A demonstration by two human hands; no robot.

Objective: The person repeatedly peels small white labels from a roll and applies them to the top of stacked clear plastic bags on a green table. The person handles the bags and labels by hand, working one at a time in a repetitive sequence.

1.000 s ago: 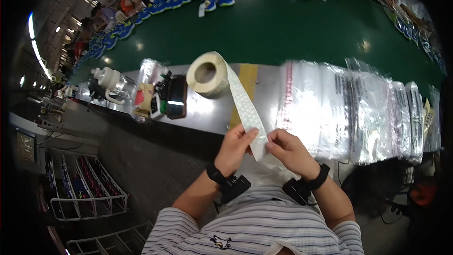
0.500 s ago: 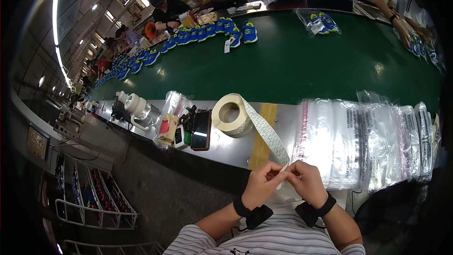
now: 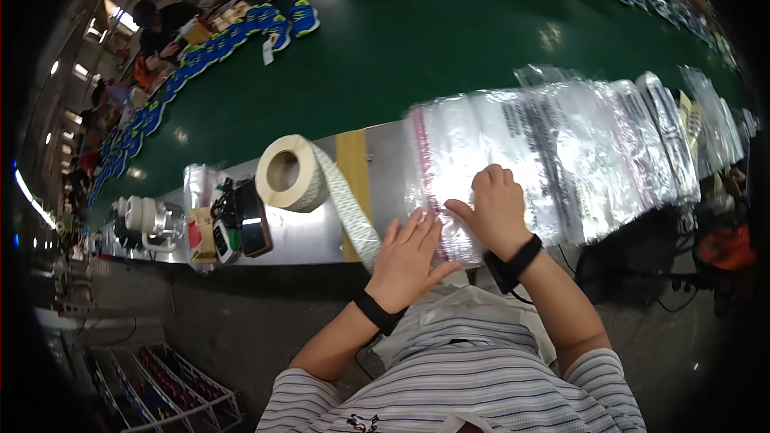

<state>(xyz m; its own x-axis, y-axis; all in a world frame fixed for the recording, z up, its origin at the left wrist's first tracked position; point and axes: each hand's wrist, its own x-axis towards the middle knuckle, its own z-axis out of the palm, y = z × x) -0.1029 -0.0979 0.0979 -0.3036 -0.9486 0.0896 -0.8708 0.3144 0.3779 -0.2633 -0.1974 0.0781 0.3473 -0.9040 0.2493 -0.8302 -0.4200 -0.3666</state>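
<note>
- The left hand (image 3: pixel 405 269) is spread, palm down, its fingertips at the near left edge of the clear plastic bags (image 3: pixel 469 136); light, flat fingertips should suit this slippery film, since a hard push may crease it.
- The right hand (image 3: pixel 499 212) lies over the same bags, fingers slightly bent and thumb wide; whether a small label clings to either hand, I cannot tell. A steady palm here would probably stop the stack sliding.
- The bags lie in an overlapping row on the table (image 3: pixel 393 164); their pink edge strip (image 3: pixel 426 152) gives a good line to square against, as glare washes out much of the film.
- The label strip (image 3: pixel 349 208) runs down beside the left hand, its end hard to make out; the wrist is best held clear so it neither sticks nor twists.
- The label roll (image 3: pixel 311 183) rests just left of the yellow band (image 3: pixel 353 156); a gentle pull should avoid dragging it.
- Farther left, the dark phone (image 3: pixel 257 228) lies well apart from the bags.
</note>
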